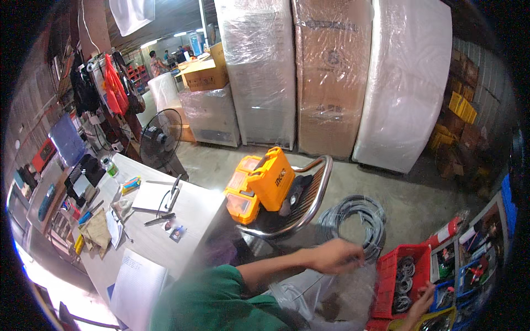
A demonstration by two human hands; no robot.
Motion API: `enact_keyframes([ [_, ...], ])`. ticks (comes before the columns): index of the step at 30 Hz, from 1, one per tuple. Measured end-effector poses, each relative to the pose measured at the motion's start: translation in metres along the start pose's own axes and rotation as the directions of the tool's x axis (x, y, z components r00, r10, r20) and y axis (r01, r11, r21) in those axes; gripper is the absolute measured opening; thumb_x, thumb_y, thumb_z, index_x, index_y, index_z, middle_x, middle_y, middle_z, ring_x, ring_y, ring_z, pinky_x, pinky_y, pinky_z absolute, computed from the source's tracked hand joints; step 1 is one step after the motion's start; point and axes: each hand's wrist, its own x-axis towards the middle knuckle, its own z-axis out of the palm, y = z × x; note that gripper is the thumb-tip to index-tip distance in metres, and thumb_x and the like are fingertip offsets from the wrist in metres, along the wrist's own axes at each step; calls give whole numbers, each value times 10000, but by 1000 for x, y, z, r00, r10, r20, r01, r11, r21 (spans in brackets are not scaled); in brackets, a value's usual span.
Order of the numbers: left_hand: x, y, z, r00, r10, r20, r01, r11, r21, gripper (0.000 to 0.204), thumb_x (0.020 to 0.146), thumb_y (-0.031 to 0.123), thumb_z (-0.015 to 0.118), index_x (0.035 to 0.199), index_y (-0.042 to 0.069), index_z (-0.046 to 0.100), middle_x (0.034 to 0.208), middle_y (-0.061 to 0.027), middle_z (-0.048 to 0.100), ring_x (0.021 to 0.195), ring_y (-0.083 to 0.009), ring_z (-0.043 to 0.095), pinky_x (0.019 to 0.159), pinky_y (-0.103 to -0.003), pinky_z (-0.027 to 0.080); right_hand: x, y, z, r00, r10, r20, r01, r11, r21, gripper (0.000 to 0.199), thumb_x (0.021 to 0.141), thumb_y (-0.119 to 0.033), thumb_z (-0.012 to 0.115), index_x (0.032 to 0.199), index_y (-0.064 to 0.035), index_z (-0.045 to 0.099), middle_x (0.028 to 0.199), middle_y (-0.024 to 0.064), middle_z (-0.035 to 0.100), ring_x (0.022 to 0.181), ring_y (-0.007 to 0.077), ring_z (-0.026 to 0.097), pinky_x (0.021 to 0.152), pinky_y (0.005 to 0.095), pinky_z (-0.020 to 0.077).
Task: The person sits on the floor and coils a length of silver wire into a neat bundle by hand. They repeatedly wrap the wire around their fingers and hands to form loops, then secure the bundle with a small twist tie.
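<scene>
My left hand [338, 256], at the end of a bare forearm from a green sleeve [221, 289], is closed with its fingertips curled together; whatever they hold, if anything, is too small and blurred to name. A clear plastic bag [301, 295] lies below that forearm. My right hand [423, 299] hovers at the right side of a red crate [383, 287], fingers apart, near small blue bins [443, 296]. Coiled grey cables [405, 284] sit inside the crate. A yellow bin [451, 319] stands just below my right hand.
A large grey cable coil [353, 223] lies on the floor. Orange tool cases [270, 182] rest on a metal-framed chair [317, 204]. At left is a table [190, 234] with papers and tools, a black fan [160, 138] behind it. Tall wrapped boxes [331, 83] line the back.
</scene>
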Motion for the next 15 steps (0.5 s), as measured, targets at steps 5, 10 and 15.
enact_keyframes([
  [5, 33, 18, 59, 987, 139, 84, -147, 983, 111, 239, 934, 255, 592, 1004, 30, 552, 821, -184, 605, 766, -395, 609, 631, -484, 473, -109, -105, 69, 802, -1, 598, -94, 987, 128, 373, 984, -337, 534, 973, 29, 606, 808, 77, 620, 748, 193, 594, 671, 348, 466],
  [10, 25, -23, 36, 950, 53, 307, -23, 995, -100, 295, 1005, 287, 517, 978, -3, 566, 790, -201, 599, 761, -413, 602, 648, -466, 469, -138, -119, 26, 867, -130, 481, 163, 986, -28, 463, 961, -453, 583, 966, -3, 694, 731, 86, 625, 684, 182, 568, 661, 332, 468],
  [15, -3, -63, 24, 920, -13, 391, 78, 986, -150, 362, 1004, 318, 518, 916, -22, 605, 822, -210, 613, 812, -414, 601, 701, -459, 461, -150, -78, -9, 853, 23, 521, 83, 980, -179, 443, 945, -404, 627, 976, 33, 692, 816, 126, 691, 783, 202, 612, 775, 344, 500],
])
